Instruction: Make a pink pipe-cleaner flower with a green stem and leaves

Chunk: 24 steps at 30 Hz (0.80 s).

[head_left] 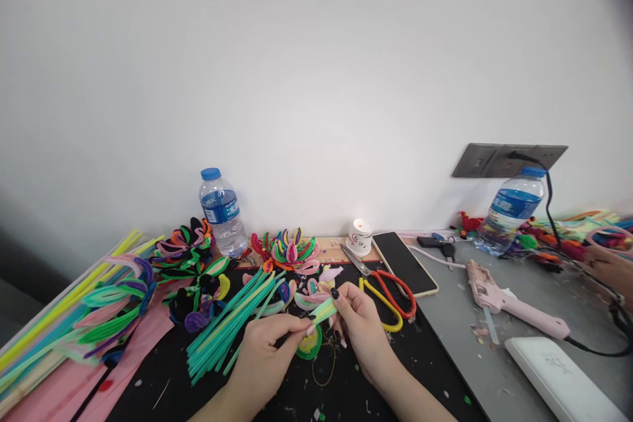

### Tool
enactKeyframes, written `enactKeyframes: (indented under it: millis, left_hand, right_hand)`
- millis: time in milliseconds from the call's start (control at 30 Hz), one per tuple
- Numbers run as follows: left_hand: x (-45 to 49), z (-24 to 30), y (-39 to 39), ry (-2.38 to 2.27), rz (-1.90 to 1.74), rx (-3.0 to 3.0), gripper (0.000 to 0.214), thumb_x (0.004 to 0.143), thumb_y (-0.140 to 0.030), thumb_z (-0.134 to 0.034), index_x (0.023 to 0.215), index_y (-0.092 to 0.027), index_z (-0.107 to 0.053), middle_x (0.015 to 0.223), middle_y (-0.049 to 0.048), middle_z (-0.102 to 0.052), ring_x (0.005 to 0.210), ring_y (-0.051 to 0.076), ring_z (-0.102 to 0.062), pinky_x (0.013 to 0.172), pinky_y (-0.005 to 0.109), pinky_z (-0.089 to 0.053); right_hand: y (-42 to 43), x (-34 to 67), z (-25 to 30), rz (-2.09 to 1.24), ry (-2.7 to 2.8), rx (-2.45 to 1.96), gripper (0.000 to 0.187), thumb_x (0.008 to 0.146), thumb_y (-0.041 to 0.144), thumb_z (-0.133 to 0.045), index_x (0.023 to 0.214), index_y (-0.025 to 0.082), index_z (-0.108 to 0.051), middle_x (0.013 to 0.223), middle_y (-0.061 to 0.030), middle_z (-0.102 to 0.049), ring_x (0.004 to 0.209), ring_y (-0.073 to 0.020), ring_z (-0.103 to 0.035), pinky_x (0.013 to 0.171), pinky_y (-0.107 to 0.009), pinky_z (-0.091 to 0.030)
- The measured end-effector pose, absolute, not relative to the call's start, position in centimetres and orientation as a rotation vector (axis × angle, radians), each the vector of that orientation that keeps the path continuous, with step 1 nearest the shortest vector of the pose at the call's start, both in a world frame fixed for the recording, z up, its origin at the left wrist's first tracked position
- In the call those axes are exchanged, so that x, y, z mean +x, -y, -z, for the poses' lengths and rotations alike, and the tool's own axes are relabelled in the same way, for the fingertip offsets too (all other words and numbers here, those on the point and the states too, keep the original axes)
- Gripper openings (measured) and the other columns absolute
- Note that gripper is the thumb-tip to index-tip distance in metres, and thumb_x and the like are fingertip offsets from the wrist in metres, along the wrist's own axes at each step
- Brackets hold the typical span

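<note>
Between my two hands is a small pale green and yellow pipe-cleaner petal (324, 310). My left hand (270, 349) pinches its lower left end with thumb and forefinger. At the other end, the thumb and fingers of my right hand (363, 330) close on it. Under the hands a round green and yellow piece (310, 343) lies on the black mat (395, 382), beside a thin loop of string (324, 369). A bundle of teal pipe cleaners (227, 330) lies left of my left hand. Pink and green petals (314, 293) lie just behind the hands.
Scissors (386, 287) with red and yellow handles, a phone (405, 264) and a paper cup (361, 237) stand or lie behind. Right are a pink glue gun (514, 306), a white power bank (564, 376), a water bottle (512, 208) and another person's hand (610, 270). Pipe-cleaner flowers (185, 247) lie left.
</note>
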State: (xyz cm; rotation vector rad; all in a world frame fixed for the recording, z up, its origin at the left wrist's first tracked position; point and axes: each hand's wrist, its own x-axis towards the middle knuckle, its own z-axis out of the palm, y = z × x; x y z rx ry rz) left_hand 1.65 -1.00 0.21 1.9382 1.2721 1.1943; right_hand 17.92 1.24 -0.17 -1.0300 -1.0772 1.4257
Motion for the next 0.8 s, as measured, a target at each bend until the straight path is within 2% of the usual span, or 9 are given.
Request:
enactKeyframes:
  millis: [100,233,300,433,567,800]
  left_hand:
    - [1.66,-0.22,0.92,-1.271,-1.164,1.888,0.012,0.078,-0.02,-0.058,0.076,-0.02,-0.07,0.074,0.0011,-0.072,0.066,0.015,-0.067,0.063,0.021,-0.054]
    - [1.66,-0.15,0.66,-1.204,-1.078,1.711,0.02,0.079,-0.024,-0.056,0.098,-0.02,-0.063,0.084,0.0021,-0.072,0.073,0.016,-0.067,0.068,0.023,-0.054]
    - [1.66,-0.08,0.52,-1.179,-1.047,1.635,0.024,0.08,-0.026,-0.055,0.103,-0.02,-0.059,0.088,0.0035,-0.071,0.077,0.016,-0.066,0.07,0.024,-0.054]
    - [1.7,-0.12,0.31,-1.171,-1.021,1.583,0.019,0.08,-0.026,-0.055,0.095,-0.017,-0.062,0.09,0.0062,-0.069,0.08,0.017,-0.065,0.067,0.023,-0.054]
    - [1.71,-0.34,0.12,-1.145,-1.038,1.554,0.019,0.078,-0.023,-0.056,0.095,-0.017,-0.064,0.097,0.007,-0.068,0.087,0.019,-0.063,0.073,0.025,-0.053]
    - [1.38,-0.21,0.04,-1.215,-1.023,1.55,0.019,0.078,-0.022,-0.055,0.09,-0.019,-0.07,0.09,0.0041,-0.071,0.082,0.019,-0.065,0.074,0.027,-0.053]
  right_hand:
    - [-1.3,18.07,0.2,-1.41,1.098,-1.056,0.035,0.077,0.048,-0.056,0.066,0.018,-0.041,0.047,0.006,-0.047,0.034,-0.0041,-0.032,0.032,-0.016,-0.022]
    - [-1.53,18.38,0.41,-1.362,1.148,-1.077,0.035,0.078,0.048,-0.056,0.067,0.019,-0.041,0.047,0.0061,-0.045,0.036,-0.0043,-0.031,0.033,-0.016,-0.021]
    - [-1.61,18.47,0.48,-1.341,1.168,-1.083,0.035,0.078,0.049,-0.055,0.067,0.019,-0.041,0.048,0.006,-0.045,0.036,-0.0046,-0.031,0.033,-0.017,-0.021]
    - [-1.57,18.44,0.38,-1.337,1.193,-1.082,0.036,0.076,0.052,-0.055,0.067,0.02,-0.041,0.047,0.0061,-0.044,0.036,-0.0057,-0.031,0.033,-0.018,-0.02]
    - [-1.4,18.38,0.21,-1.306,1.248,-1.08,0.035,0.078,0.05,-0.055,0.066,0.02,-0.042,0.047,0.0063,-0.043,0.037,-0.0062,-0.031,0.035,-0.019,-0.021]
    - [-1.12,18.5,0.57,-1.229,1.346,-1.102,0.031,0.083,0.045,-0.051,0.068,0.02,-0.043,0.051,0.0053,-0.043,0.041,-0.0072,-0.033,0.038,-0.021,-0.023]
